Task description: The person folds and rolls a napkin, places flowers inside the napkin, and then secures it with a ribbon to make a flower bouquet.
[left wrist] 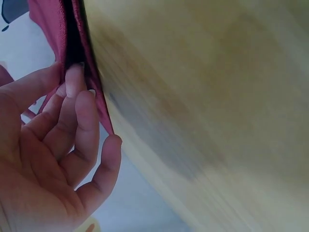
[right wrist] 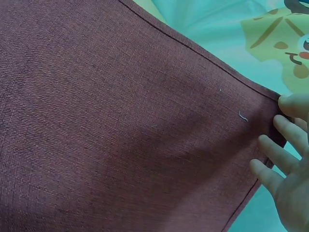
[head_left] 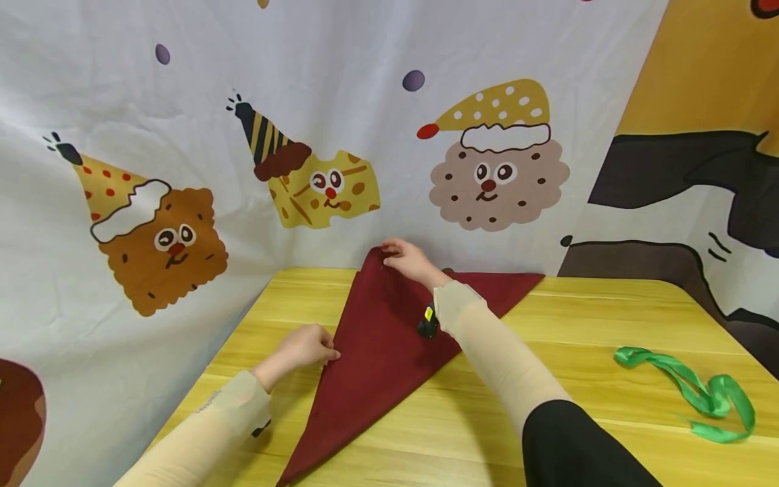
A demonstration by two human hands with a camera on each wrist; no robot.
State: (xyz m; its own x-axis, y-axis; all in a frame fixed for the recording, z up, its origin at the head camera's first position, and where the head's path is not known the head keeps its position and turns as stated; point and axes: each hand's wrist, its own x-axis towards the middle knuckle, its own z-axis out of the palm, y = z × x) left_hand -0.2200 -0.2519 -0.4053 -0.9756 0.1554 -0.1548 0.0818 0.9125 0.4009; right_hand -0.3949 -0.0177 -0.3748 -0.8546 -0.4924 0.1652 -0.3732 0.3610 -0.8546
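A dark red cloth [head_left: 383, 365] lies folded into a large triangle on the wooden table, one point reaching the near edge of the view and another far right. My left hand [head_left: 304, 346] pinches the cloth's left edge. In the left wrist view, the thumb is outside and a fingertip sits between two layers of the red cloth [left wrist: 52, 29]. At the back, my right hand [head_left: 406, 260] holds up a corner of the cloth between thumb and index finger. The right wrist view shows this hemmed corner of cloth [right wrist: 145, 116], with the other fingers spread against its face.
A curled green ribbon [head_left: 700, 392] lies on the right side of the table [head_left: 584, 406]. Behind the table hangs a white backdrop [head_left: 353, 81] printed with cartoon biscuits and cheese. Small pale threads [right wrist: 243, 116] cling to the cloth near the raised corner.
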